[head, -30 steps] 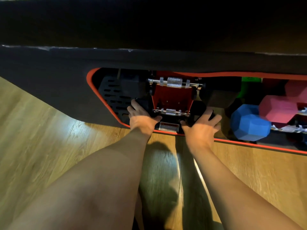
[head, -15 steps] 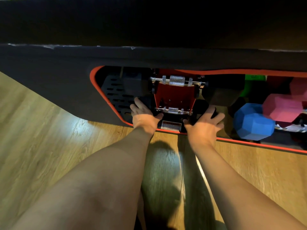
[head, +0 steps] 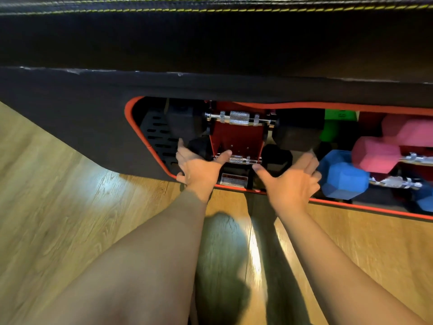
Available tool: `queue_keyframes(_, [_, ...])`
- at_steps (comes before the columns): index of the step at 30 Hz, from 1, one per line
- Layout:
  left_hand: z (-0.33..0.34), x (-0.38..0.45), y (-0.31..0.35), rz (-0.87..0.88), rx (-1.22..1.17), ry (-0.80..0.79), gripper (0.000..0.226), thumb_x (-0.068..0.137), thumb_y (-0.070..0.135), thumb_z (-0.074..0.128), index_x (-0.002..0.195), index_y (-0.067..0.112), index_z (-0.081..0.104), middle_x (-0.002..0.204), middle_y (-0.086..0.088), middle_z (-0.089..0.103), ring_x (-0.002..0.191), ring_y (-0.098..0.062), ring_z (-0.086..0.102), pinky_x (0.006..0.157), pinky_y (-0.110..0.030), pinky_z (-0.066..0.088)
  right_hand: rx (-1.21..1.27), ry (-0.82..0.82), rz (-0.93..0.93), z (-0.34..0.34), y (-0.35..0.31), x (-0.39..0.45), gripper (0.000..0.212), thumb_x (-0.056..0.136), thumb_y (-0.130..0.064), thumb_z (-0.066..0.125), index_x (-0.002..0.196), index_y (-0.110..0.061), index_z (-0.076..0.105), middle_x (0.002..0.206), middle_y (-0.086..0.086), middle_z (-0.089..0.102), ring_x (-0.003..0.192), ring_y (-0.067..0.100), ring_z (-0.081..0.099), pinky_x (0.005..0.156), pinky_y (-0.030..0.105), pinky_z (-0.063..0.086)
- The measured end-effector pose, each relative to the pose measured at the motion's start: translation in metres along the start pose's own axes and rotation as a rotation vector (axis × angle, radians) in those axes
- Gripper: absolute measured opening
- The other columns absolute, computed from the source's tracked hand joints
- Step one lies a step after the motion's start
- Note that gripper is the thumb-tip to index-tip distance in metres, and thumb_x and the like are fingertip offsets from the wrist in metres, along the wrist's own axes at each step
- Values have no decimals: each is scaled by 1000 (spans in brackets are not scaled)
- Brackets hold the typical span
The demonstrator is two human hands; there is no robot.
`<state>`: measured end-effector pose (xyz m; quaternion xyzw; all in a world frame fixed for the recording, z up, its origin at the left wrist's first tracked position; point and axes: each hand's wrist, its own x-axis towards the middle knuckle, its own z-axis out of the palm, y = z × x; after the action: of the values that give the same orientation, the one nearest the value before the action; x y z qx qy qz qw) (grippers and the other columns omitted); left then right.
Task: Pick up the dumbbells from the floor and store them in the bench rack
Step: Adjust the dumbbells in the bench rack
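Note:
A small black hex dumbbell (head: 276, 158) with a chrome handle lies on the lower red cradle of the bench rack (head: 236, 137). A larger black dumbbell (head: 297, 130) rests on the cradle above it. My left hand (head: 199, 168) is at the small dumbbell's left head, fingers spread, thumb by the handle. To the right of its other head my right hand (head: 291, 180) hovers with fingers apart, holding nothing. Blue (head: 339, 177), pink (head: 375, 154) and green (head: 337, 120) dumbbells sit further right in the rack.
The black padded bench (head: 210, 43) overhangs the rack opening, which has a red rim (head: 150, 146). A slotted black panel (head: 157, 134) closes the rack's left end. Wood floor (head: 70, 195) lies below, crossed by my forearms.
Both hands were cupped over the small black dumbbell's heads; now the fingers have spread and the right hand has come off its head. The view has moved slightly closer.

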<state>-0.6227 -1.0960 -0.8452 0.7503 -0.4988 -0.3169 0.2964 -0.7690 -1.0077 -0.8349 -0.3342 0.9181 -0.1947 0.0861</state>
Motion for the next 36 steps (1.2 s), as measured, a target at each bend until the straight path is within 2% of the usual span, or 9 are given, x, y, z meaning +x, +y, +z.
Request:
queue_keyframes(5, [-15, -21, 13, 119, -310, 186, 123, 57, 52, 89, 151, 20, 16, 155, 1, 29, 139, -12, 33, 119, -46, 20, 384, 110, -17, -30, -17, 1, 121, 59, -83, 66, 140, 1, 33, 137, 21, 41, 125, 36, 36, 104, 46, 35])
queue_keyframes(7, [-25, -22, 21, 192, -388, 198, 123, 58, 48, 90, 152, 24, 15, 155, 4, 27, 132, -3, 30, 117, -28, 23, 425, 147, -40, -42, -30, 2, 124, 60, -79, 69, 145, -1, 24, 144, 21, 36, 132, 35, 33, 108, 42, 35])
queue_keyframes(10, [-35, -18, 34, 301, -413, 183, 121, 61, 42, 91, 154, 25, 14, 156, 5, 25, 128, 1, 25, 97, 1, 17, 331, 192, -81, -48, -45, 4, 118, 64, -75, 68, 147, -10, 17, 147, 23, 31, 131, 38, 35, 101, 44, 44])
queue_keyframes(15, [-36, -12, 49, 349, -368, 214, 114, 69, 27, 87, 155, 17, 13, 146, 8, 25, 135, -4, 26, 101, -6, 17, 181, 152, -60, -47, -52, 7, 97, 70, -73, 61, 137, -6, 40, 144, 30, 32, 128, 43, 35, 98, 46, 47])
queue_keyframes(21, [-34, -7, 50, 364, -348, 228, 109, 71, 24, 85, 154, 15, 15, 136, 12, 23, 132, -5, 27, 105, -17, 21, 78, 149, -33, -44, -52, 10, 98, 65, -84, 38, 126, -8, 49, 133, 27, 47, 118, 43, 47, 87, 49, 52])
queue_keyframes(29, [-34, 1, 43, 384, -349, 204, 108, 69, 23, 87, 151, 8, 18, 139, 3, 27, 124, -3, 31, 89, 11, 19, 54, 205, -77, -47, -52, 6, 93, 74, -73, 57, 137, -9, 34, 138, 28, 38, 119, 42, 43, 84, 49, 49])
queue_keyframes(32, [-43, 3, 49, 377, -359, 156, 104, 65, 24, 89, 146, 8, 25, 140, -5, 36, 126, -6, 41, 104, -4, 32, 10, 77, -29, -51, -55, 6, 102, 66, -85, 35, 129, -6, 44, 130, 27, 46, 116, 41, 45, 80, 47, 52])
queue_keyframes(34, [-51, 4, 52, 358, -304, 106, 99, 60, 22, 91, 138, 5, 33, 135, -6, 44, 123, -12, 50, 107, -20, 42, -34, -27, -15, -59, -54, 8, 106, 66, -87, 42, 132, -4, 40, 133, 26, 44, 117, 41, 46, 81, 46, 52])
queue_keyframes(36, [-66, -2, 60, 206, -170, -22, 110, 61, 27, 91, 145, 4, 24, 142, -10, 38, 131, -20, 45, 112, -29, 37, -73, -179, -13, -86, -59, 1, 116, 62, -91, 39, 135, -1, 40, 135, 27, 47, 119, 44, 47, 84, 48, 52])
